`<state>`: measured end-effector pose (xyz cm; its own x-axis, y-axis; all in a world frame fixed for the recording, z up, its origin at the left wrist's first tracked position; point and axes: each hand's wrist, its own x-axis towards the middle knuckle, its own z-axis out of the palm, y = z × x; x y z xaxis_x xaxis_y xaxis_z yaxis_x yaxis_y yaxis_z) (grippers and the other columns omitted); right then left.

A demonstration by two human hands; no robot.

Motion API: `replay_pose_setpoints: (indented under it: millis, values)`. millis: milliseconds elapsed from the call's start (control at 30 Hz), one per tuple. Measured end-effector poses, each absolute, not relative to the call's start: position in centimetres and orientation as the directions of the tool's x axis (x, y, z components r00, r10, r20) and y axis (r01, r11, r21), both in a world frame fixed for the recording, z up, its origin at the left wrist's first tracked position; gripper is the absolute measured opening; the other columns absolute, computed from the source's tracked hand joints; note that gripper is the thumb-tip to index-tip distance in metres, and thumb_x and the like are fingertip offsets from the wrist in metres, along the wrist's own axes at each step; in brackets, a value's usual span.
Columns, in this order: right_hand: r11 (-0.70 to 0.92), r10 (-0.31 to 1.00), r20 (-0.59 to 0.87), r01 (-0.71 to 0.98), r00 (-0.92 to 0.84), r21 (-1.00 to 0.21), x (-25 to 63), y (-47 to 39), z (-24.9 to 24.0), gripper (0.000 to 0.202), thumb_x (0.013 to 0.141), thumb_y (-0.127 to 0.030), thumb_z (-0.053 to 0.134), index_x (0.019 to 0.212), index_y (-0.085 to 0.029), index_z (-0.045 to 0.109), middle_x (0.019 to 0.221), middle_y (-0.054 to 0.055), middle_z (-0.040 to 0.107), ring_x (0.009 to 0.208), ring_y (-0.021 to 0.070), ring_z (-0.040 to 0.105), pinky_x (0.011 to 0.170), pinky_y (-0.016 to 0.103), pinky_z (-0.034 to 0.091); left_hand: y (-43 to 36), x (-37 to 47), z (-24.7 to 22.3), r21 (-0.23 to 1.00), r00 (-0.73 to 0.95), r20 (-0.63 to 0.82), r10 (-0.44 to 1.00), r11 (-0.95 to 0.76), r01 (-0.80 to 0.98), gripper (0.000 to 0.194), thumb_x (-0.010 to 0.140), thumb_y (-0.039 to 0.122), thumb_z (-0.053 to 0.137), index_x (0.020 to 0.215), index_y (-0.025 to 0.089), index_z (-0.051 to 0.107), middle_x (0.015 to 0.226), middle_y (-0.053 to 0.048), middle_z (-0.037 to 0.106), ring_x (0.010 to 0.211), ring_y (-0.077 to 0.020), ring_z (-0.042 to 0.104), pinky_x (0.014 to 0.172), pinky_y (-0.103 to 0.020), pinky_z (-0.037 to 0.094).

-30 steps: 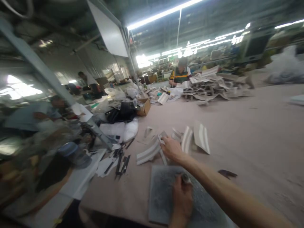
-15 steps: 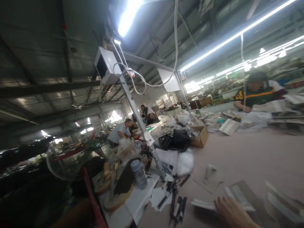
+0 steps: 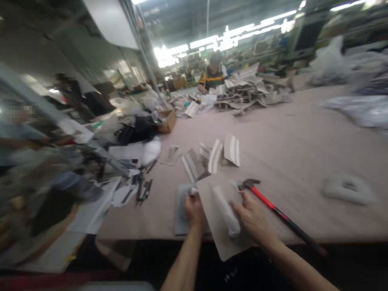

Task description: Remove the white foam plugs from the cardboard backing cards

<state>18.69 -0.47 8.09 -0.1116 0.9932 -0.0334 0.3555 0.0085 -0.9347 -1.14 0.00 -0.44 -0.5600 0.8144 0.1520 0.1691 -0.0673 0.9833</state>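
My right hand [image 3: 251, 216] grips the right side of a flat beige cut piece [image 3: 216, 230] with a white curved strip [image 3: 226, 212] on it, held at the table's near edge. My left hand [image 3: 194, 210] is closed on a small pale object at the piece's left edge, over a grey textured mat [image 3: 180, 220]. A hammer [image 3: 280, 214] with a red and black handle lies just right of my right hand.
Several grey and white cut pieces [image 3: 214, 155] lie beyond the hands. Dark tools [image 3: 141, 190] and white bags [image 3: 142, 151] clutter the left side. A pale curved part [image 3: 347, 188] rests at right. A person [image 3: 214, 74] sits by a large pile [image 3: 251, 91] at the far end.
The view swung up toward the ceiling and back down. My right hand left the pieces farther out and now holds the beige piece near the table edge. A hammer has come into view.
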Motion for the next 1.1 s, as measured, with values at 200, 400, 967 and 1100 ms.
replay_pose_setpoints:
  millis: [200, 400, 967, 1100]
  values:
    - [-0.315, 0.947, -0.313, 0.383, 0.069, -0.868, 20.2, -6.6, 1.5, 0.022, 0.08, -0.039, 0.053, 0.081, -0.018, 0.06, 0.067, 0.002, 0.063, 0.065, 0.0201, 0.059, 0.061, 0.03, 0.044, -0.8, -1.3, 0.5, 0.986, -0.546, 0.132, 0.827, -0.166, -0.013, 0.032, 0.081, 0.041, 0.075, 0.099, 0.016, 0.069, 0.095, -0.006, 0.075, 0.089, -0.0187, 0.07, 0.086, -0.03, 0.055]
    - [-0.355, 0.932, -0.275, 0.435, 0.237, -0.828, 19.3, -6.9, 0.4, 0.025, 0.077, -0.043, 0.056, 0.066, -0.022, 0.049, 0.055, -0.003, 0.049, 0.055, 0.0162, 0.049, 0.056, 0.028, 0.035, -0.2, 0.7, 2.4, 0.986, -0.191, 0.153, 0.97, -0.135, 0.101, 0.024, 0.084, 0.037, 0.072, 0.097, 0.018, 0.071, 0.094, -0.006, 0.076, 0.088, -0.0194, 0.07, 0.084, -0.03, 0.055]
    - [-0.161, 0.984, -0.132, 0.913, 0.12, -0.374, 24.3, -6.1, 3.5, 0.025, 0.097, -0.039, 0.051, 0.103, -0.017, 0.063, 0.102, 0.013, 0.07, 0.092, 0.0265, 0.066, 0.078, 0.033, 0.043, -0.1, 1.5, 0.0, 0.995, 0.027, 0.006, 1.0, -0.009, 0.097, 0.026, 0.082, 0.041, 0.07, 0.095, 0.018, 0.072, 0.092, -0.006, 0.076, 0.085, -0.0221, 0.07, 0.078, -0.032, 0.056]
    - [-0.106, 0.989, 0.084, 0.974, 0.125, -0.2, 28.4, -2.7, 3.2, 0.033, 0.095, -0.037, 0.055, 0.11, -0.009, 0.063, 0.11, 0.019, 0.065, 0.105, 0.0319, 0.059, 0.089, 0.038, 0.043, 0.0, 1.4, 0.3, 0.994, 0.057, 0.014, 0.998, -0.02, 0.109, 0.024, 0.082, 0.039, 0.07, 0.094, 0.018, 0.072, 0.092, -0.006, 0.076, 0.084, -0.0217, 0.07, 0.078, -0.031, 0.055]
